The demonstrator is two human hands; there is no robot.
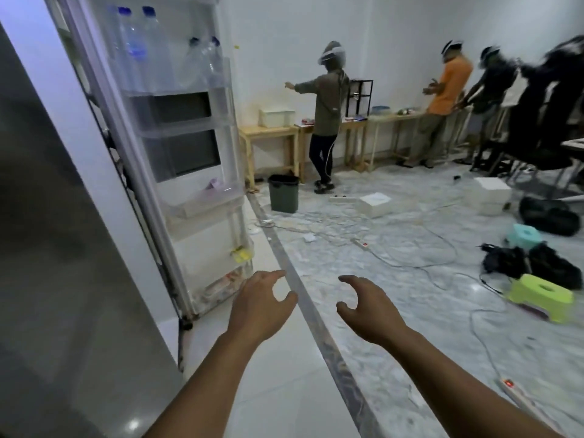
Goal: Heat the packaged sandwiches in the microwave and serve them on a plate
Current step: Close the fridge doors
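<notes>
A fridge door (177, 153) stands swung open at the left, its clear shelves holding water bottles (142, 49) up top and small packets near the bottom. My left hand (259, 308) hovers low, just right of the door's bottom edge, fingers spread and holding nothing. My right hand (366, 308) hangs beside it over the floor, fingers curled apart, also with nothing in it. No sandwiches, microwave or plate show in this view.
A grey fridge side (63, 248) fills the left. A dark bin (283, 192), white boxes (376, 203), cables and power strips (518, 390), bags and plastic stools (542, 295) litter the floor. Several people stand at wooden tables (271, 131) along the far wall.
</notes>
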